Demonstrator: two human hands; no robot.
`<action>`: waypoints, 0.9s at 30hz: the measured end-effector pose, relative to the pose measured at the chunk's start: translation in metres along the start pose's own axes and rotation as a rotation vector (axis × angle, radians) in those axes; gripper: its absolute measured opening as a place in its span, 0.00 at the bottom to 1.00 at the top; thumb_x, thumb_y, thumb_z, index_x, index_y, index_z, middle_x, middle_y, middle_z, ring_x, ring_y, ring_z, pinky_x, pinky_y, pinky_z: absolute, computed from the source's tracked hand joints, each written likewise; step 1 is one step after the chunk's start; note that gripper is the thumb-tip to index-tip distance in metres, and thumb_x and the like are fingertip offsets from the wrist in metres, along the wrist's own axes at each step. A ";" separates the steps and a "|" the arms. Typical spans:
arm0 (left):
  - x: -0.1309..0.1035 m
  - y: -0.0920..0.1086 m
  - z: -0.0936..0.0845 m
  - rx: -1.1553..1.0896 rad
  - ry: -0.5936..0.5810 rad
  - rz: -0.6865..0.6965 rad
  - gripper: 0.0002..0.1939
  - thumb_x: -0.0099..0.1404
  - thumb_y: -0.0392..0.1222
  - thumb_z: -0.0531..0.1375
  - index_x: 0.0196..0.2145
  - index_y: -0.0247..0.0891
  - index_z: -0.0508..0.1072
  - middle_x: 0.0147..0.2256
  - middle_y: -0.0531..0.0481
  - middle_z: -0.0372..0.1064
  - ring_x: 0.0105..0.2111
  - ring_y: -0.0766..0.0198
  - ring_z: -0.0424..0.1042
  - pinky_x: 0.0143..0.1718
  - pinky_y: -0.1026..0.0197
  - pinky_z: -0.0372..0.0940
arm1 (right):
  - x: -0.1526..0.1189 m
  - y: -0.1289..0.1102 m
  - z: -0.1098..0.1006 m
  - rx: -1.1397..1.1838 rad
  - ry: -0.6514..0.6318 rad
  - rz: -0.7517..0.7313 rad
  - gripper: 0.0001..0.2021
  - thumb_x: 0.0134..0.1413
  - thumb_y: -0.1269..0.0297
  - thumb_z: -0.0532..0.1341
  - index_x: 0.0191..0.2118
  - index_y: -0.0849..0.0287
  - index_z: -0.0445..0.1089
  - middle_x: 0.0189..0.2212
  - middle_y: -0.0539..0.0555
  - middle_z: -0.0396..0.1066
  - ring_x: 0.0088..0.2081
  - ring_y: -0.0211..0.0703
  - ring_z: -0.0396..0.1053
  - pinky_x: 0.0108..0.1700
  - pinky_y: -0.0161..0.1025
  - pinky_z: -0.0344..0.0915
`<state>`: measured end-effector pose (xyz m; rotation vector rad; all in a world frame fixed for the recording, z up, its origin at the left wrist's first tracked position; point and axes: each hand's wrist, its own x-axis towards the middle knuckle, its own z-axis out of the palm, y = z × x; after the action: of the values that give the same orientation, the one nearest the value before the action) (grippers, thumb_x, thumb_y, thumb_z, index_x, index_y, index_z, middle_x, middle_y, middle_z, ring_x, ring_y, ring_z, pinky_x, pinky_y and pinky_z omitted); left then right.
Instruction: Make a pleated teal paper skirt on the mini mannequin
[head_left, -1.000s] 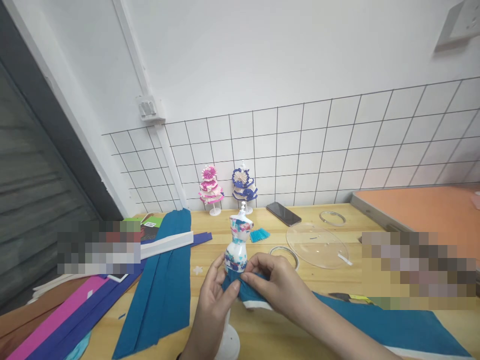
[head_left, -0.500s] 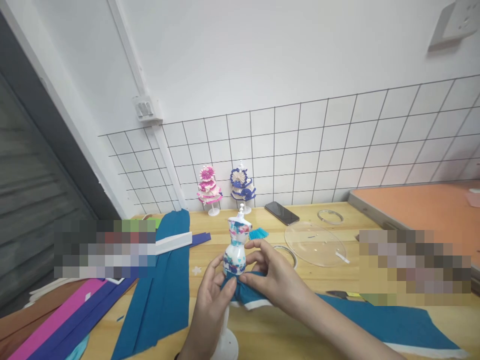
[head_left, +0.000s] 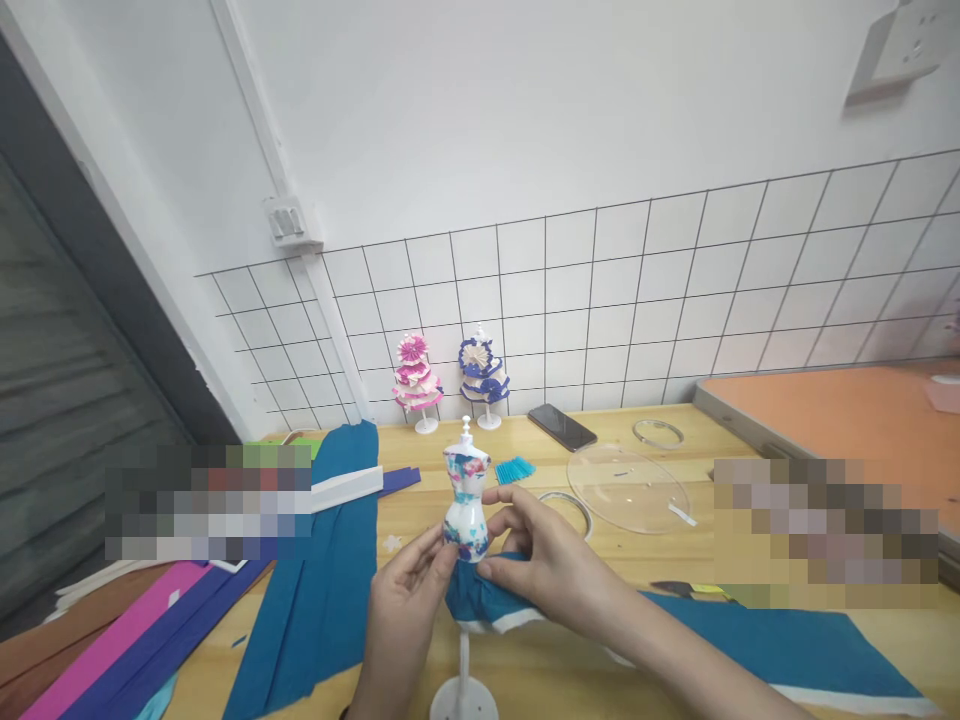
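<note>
A small white mannequin with blue and pink patches [head_left: 466, 505] stands upright on a round white base [head_left: 463, 700]. Gathered teal paper with a white edge [head_left: 487, 605] hangs around its lower end, below the hips. My left hand [head_left: 409, 605] pinches the mannequin's hip from the left, thumb in front. From the right, my right hand [head_left: 544, 550] pinches the top of the teal paper against the mannequin. More teal paper [head_left: 765, 640] runs out to the right under my right forearm.
Two dressed mannequins, pink [head_left: 418, 375] and purple [head_left: 484, 372], stand by the wall. A phone [head_left: 562, 427], a clear disc [head_left: 630, 488], tape rings [head_left: 658, 433] and scissors [head_left: 686, 590] lie right. Teal sheets [head_left: 322, 580] and coloured strips [head_left: 157, 640] lie left.
The mannequin has shifted slightly left and down and stands straighter, its base showing more. My left hand has moved left and up to its hip, off the front of the teal paper.
</note>
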<state>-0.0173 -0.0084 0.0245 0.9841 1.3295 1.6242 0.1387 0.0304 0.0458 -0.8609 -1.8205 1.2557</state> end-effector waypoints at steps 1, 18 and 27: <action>0.000 0.000 -0.001 0.007 -0.005 0.004 0.18 0.44 0.45 0.67 0.35 0.36 0.76 0.30 0.45 0.78 0.33 0.55 0.74 0.34 0.61 0.68 | 0.000 -0.001 -0.001 0.000 -0.012 -0.004 0.24 0.42 0.73 0.62 0.48 0.54 0.58 0.33 0.48 0.68 0.26 0.34 0.60 0.28 0.32 0.59; -0.006 0.001 0.003 0.110 -0.073 0.086 0.21 0.46 0.42 0.66 0.39 0.38 0.69 0.35 0.43 0.75 0.37 0.53 0.72 0.38 0.57 0.65 | -0.005 -0.005 0.000 -0.170 -0.020 -0.056 0.24 0.45 0.70 0.60 0.51 0.51 0.58 0.35 0.48 0.68 0.28 0.36 0.62 0.30 0.33 0.60; 0.001 0.009 -0.004 -0.006 -0.012 0.011 0.22 0.46 0.42 0.66 0.39 0.36 0.66 0.33 0.45 0.75 0.35 0.59 0.72 0.36 0.61 0.64 | -0.014 -0.025 -0.011 -0.385 0.016 -0.312 0.22 0.51 0.59 0.59 0.53 0.52 0.57 0.49 0.55 0.61 0.48 0.46 0.60 0.48 0.42 0.59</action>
<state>-0.0225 -0.0101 0.0325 0.9979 1.3128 1.6265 0.1520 0.0164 0.0690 -0.7437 -2.1243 0.7130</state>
